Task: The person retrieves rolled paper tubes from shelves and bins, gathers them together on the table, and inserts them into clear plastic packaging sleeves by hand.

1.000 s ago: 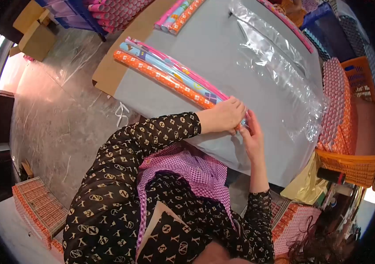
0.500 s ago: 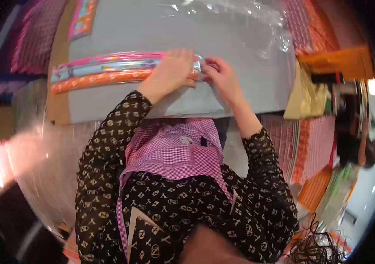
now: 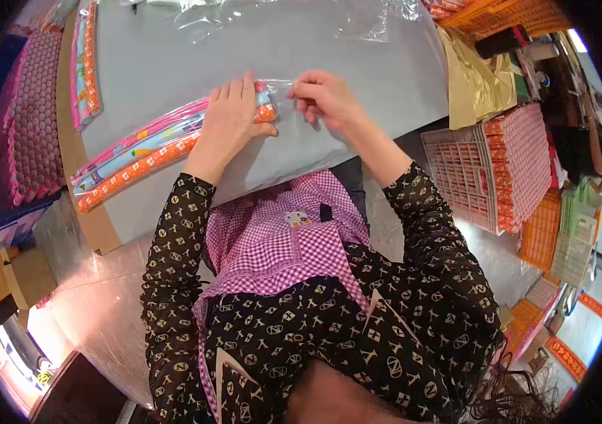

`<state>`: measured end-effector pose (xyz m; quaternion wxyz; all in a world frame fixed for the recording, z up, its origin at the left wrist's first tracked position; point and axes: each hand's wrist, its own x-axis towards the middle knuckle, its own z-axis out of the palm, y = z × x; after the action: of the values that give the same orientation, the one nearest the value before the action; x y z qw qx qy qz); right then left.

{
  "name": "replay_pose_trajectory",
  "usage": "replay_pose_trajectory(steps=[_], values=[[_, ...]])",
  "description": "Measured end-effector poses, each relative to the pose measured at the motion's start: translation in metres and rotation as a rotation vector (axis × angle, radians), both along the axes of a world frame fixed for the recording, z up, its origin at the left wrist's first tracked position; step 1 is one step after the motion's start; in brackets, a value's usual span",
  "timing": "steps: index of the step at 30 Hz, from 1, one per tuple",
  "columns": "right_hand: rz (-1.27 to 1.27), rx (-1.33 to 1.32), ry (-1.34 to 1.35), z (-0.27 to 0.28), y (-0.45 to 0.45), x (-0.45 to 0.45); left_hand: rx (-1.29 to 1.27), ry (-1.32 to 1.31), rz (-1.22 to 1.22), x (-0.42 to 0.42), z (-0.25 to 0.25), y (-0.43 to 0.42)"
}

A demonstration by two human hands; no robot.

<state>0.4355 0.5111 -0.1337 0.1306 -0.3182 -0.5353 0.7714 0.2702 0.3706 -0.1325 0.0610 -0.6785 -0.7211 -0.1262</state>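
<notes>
Three slim patterned paper rolls, pink, light blue and orange (image 3: 152,167), lie side by side in a clear plastic bag (image 3: 281,87) on a grey-topped table (image 3: 173,63). My left hand (image 3: 230,124) rests flat across the rolls near their right end, its thumb apart from the fingers. Just beyond that end is my right hand (image 3: 325,102), its fingers curled and pinched at the bag's loose plastic edge. My palm hides part of the rolls.
Another bagged set of rolls (image 3: 85,67) lies at the table's left edge. Loose clear plastic (image 3: 209,18) is at the far side. Gold foil wrap (image 3: 474,88) hangs at the right corner, above a white crate (image 3: 456,173). Stacked rolls (image 3: 36,113) stand at left.
The bagged rolls now appear lower left and more slanted, as the whole view has shifted. My right hand has drawn a little away from the rolls' end, and my left hand stays on them.
</notes>
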Motion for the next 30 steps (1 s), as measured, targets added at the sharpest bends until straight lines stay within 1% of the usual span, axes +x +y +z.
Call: replay_pose_trajectory(steps=[2, 4, 6, 7, 11, 13, 17, 19, 20, 22, 23, 24, 26, 27, 28, 29, 30], values=[[-0.058, -0.048, -0.003, -0.005, 0.016, 0.012, 0.024, -0.004, -0.010, -0.001, -0.001, 0.000], [-0.050, -0.055, -0.002, -0.001, 0.033, 0.029, 0.008, -0.009, 0.008, -0.002, -0.001, 0.000], [-0.140, -0.063, 0.053, -0.001, 0.042, 0.040, 0.037, -0.008, -0.001, -0.003, -0.002, 0.000], [-0.140, -0.047, 0.047, -0.001, 0.042, 0.045, 0.067, -0.007, -0.008, -0.003, -0.002, 0.000], [-0.070, -0.002, 0.030, 0.004, 0.038, 0.057, 0.048, -0.012, 0.009, -0.003, -0.002, -0.001], [-0.037, 0.085, 0.007, 0.009, 0.034, 0.061, 0.048, -0.017, -0.003, -0.003, -0.001, -0.002], [-0.003, 0.071, 0.006, 0.009, 0.047, 0.074, 0.060, -0.042, -0.014, -0.001, 0.000, -0.004], [-0.185, -0.050, 0.212, -0.004, 0.065, 0.079, 0.006, -0.063, -0.005, 0.000, 0.002, -0.004], [-0.183, -0.049, 0.209, -0.004, 0.067, 0.075, 0.007, -0.065, -0.003, 0.000, 0.001, -0.004], [-0.212, 0.327, 0.011, -0.004, 0.070, 0.064, 0.017, -0.068, -0.007, 0.000, 0.001, -0.004], [-0.069, 0.453, -0.081, -0.005, 0.074, 0.058, 0.018, -0.070, -0.003, 0.000, 0.002, -0.004], [-0.058, 0.456, -0.078, -0.007, 0.075, 0.054, 0.006, -0.109, -0.016, 0.001, 0.003, -0.003], [0.162, 0.875, -0.109, -0.010, 0.070, 0.030, -0.002, -0.137, 0.026, -0.001, 0.006, -0.005], [0.208, 0.990, -0.099, -0.012, 0.066, 0.021, 0.016, -0.129, 0.005, 0.000, 0.004, -0.005], [0.253, 0.988, -0.063, -0.013, 0.062, 0.015, 0.031, -0.120, -0.011, 0.000, 0.004, -0.006], [0.265, 1.010, -0.074, -0.011, 0.055, 0.008, 0.027, -0.109, 0.043, 0.000, 0.003, -0.006], [0.269, 1.037, -0.081, -0.008, 0.052, 0.004, 0.025, -0.141, 0.012, 0.001, 0.004, -0.004]])
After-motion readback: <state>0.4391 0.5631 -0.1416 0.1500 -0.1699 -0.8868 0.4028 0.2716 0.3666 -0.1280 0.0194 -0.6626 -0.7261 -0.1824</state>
